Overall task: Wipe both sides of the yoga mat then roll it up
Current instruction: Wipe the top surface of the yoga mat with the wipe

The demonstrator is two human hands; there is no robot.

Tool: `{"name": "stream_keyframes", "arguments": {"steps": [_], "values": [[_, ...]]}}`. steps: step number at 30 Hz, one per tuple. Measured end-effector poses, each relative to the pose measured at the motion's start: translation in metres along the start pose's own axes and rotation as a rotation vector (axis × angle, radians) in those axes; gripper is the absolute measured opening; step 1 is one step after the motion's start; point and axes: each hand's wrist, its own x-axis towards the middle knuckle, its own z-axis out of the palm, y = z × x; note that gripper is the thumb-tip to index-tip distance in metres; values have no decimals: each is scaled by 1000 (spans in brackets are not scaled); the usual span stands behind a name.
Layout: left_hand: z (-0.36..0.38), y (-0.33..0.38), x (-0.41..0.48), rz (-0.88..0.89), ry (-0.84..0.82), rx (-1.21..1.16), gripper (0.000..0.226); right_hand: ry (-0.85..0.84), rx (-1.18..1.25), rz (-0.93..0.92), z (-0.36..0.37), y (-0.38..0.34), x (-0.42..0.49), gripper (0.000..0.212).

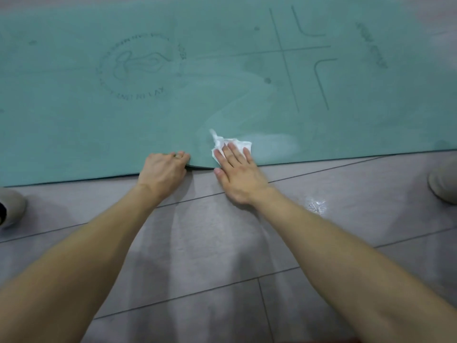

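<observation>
Yoga mat (74, 125) edge is where the fingers work. Those of the left hand (163, 170) curl over the near edge and grip it, raising a small hump there, to my eye so the mat cannot creep while it is rubbed. Just beside them, the fingers of the right hand (237, 177) lie straight and spread. They press a crumpled white wipe (232, 143) flat onto the mat's top face, just inside that same edge, and the thumb hangs off over the floor.

Pale wet streaks (247, 100) fan across the mat from the wipe, so this side looks partly done. The underside and the rolling I judge not yet begun. The mat lies unrolled, teal, printed side up, with a round logo (138, 68) and alignment lines (296, 55) further in from the hands.

It rests on grey floor tiles (197, 243). Off the mat's near edge sit a beige slipper (11, 206) at one end and a second slipper (444, 181) at the other, both well apart from the hands. A small glinting scrap (315, 205), perhaps clear wrapping, lies near the right forearm. Nothing on the mat blocks the wipe, though the slippers might foul a flip.
</observation>
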Motion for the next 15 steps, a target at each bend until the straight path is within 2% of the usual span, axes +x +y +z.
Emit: {"name": "stream_keyframes", "arguments": {"steps": [3,6,8,9,10,13,15], "values": [[-5,4,-1,9,-46,17,31,35,-25,-8,-6,40,-13,69],[-12,13,-1,-54,-81,-21,39,122,-32,333,-22,107,-31,72],[-16,18,2,-116,-87,-41,47,99,5,538,-29,117,-30,75],[-18,18,3,-133,-91,-46,48,84,11,573,-29,105,-24,77],[-19,17,5,-144,-94,-55,47,81,-9,541,-26,84,-17,78],[-23,9,8,-214,-120,-139,48,44,-10,206,-2,6,8,74],[-27,6,11,-299,-138,-236,51,8,-12,74,10,-33,15,72]]}}
